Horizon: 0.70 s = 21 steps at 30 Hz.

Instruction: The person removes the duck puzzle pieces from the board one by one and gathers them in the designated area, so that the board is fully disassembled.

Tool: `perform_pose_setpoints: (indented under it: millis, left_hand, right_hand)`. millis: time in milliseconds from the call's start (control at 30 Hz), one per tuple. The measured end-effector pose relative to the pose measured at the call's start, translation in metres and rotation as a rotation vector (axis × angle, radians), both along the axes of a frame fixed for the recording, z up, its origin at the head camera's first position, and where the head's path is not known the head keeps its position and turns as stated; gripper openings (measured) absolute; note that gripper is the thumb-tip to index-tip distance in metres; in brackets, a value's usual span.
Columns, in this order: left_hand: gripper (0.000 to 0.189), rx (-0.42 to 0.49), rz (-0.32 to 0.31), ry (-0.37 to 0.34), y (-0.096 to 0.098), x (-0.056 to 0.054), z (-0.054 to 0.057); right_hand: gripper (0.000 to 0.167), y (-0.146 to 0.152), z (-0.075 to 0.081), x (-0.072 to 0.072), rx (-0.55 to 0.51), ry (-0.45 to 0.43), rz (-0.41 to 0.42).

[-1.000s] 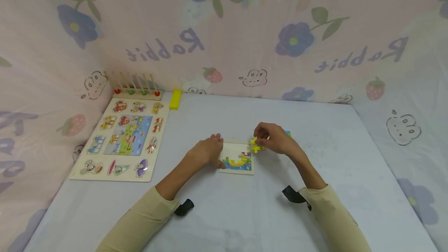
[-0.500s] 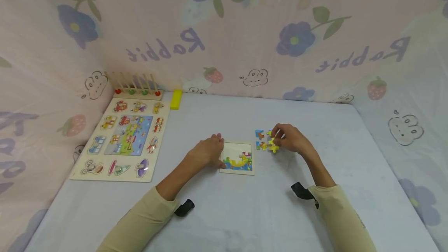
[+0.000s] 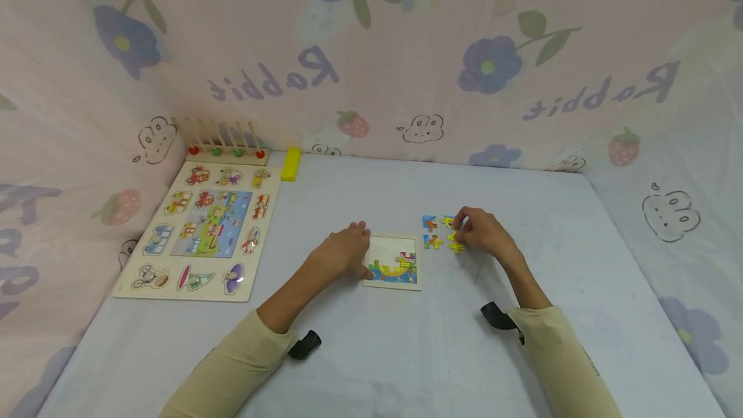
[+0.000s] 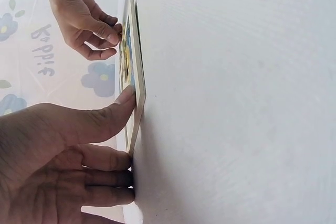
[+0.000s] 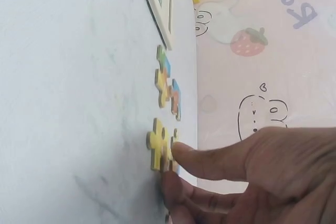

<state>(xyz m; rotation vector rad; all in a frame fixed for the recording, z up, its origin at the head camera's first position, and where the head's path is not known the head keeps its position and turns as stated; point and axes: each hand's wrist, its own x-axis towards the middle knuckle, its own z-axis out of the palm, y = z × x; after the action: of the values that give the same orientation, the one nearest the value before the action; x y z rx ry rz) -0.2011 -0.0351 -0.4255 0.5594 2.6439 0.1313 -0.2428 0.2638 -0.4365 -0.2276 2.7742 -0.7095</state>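
Note:
A small wooden puzzle tray (image 3: 392,288) lies on the table, its lower and right parts filled with colourful jigsaw pieces. My left hand (image 3: 342,251) rests at its left side: the thumb (image 4: 123,98) presses on the rim near a corner, and the straight fingers stand along the edge and on the table. Right of the tray, my right hand (image 3: 483,231) pinches a yellow puzzle piece (image 5: 156,142) between thumb and forefinger, down at the table surface. Beside that piece lie two blue-and-orange pieces (image 3: 429,223) (image 3: 432,242) and a yellow-and-blue one (image 3: 447,221), partly behind the fingers.
A large peg puzzle board (image 3: 244,282) with vehicle and toy pictures lies at the left. Behind it stands a wooden peg rack (image 3: 226,159) with red and green beads, with a yellow block (image 3: 291,165) beside it. A printed curtain (image 3: 371,82) surrounds the table.
My right hand has moved from the tray's right edge out to the right with the yellow piece, bringing it down beside the other loose pieces. My left hand stays at the tray.

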Motion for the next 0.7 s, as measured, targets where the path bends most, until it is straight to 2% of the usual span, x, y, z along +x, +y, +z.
perform_pose_setpoints:
  millis: [167,400,700]
  left_hand:
    - [0.092,0.001,-0.001,0.003,-0.0002,-0.0003,-0.0008]
    - [0.091,0.007,-0.006,0.003,-0.0007,-0.0005,-0.0017]
    - [0.091,0.012,0.005,-0.003,-0.0007,-0.0008,-0.0016]
  right_hand:
    - [0.03,-0.0036,0.0048,0.0036,0.016,0.003,0.012]
    - [0.027,-0.0032,0.0021,0.0016,0.007,0.051,0.03]
    - [0.027,-0.0044,0.001,-0.0003,0.018,0.033,0.014]
